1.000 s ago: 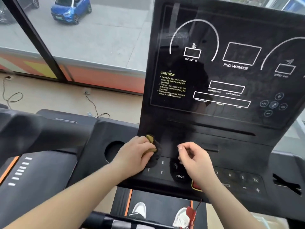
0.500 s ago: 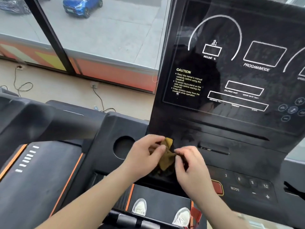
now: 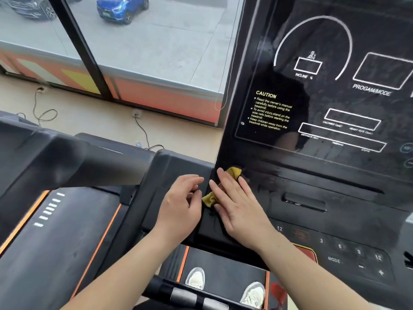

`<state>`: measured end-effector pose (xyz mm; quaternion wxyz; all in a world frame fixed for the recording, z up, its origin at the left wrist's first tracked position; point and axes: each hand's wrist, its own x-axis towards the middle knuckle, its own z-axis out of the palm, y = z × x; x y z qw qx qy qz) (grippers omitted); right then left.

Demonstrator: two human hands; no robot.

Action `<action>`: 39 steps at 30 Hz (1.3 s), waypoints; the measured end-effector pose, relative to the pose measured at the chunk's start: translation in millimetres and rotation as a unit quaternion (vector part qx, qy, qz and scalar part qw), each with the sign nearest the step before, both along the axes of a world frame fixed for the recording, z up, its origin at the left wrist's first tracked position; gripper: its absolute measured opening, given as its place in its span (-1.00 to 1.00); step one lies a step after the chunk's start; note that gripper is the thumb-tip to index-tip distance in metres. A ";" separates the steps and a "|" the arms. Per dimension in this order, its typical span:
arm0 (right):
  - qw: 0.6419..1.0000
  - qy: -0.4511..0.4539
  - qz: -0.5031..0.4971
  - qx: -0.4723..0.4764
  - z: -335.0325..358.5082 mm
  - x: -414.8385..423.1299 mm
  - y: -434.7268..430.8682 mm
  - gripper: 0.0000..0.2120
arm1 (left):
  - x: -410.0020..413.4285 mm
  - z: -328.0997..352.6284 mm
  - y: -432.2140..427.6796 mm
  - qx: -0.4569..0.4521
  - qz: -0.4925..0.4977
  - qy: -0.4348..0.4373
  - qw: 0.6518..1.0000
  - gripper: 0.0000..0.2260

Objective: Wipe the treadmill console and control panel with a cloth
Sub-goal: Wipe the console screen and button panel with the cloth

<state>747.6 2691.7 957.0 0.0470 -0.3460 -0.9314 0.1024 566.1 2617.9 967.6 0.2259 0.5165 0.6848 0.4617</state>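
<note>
Pressing flat on the yellow cloth [image 3: 235, 172], the right hand [image 3: 237, 206] is seen with its fingers straight and slightly spread. The cloth is pinned under them against the lower left corner of the treadmill console [image 3: 335, 113], below the caution text; one end shows beyond the fingertips, another beside the palm. The left hand [image 3: 178, 204] is held just beside the cloth, fingers loosely bent, with nothing gripped. The control panel [image 3: 348, 256] lies right of the right wrist.
</note>
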 end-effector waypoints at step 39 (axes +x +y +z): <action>0.969 -0.071 -0.235 0.013 -3.1 25.9 -40.3 -0.34 | -11.4 -51.2 4.3 -0.033 -0.085 0.246 0.965 -0.60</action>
